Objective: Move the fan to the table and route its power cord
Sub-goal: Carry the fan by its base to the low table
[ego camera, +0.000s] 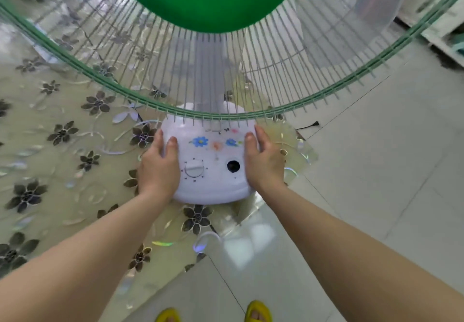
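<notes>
- We see the fan [208,161] standing on the corner of the bench [50,146], which wears a flowered cover.
- Our left hand [158,168] and right hand [263,163] each keep a closed grip on opposite sides of the white base.
- A dark plug [311,124] lies on the tiled floor [376,171] just beyond the bench corner.

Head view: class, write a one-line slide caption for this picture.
Both hands, left and right, grip the white fan base at a corner of the flowered table.
</notes>
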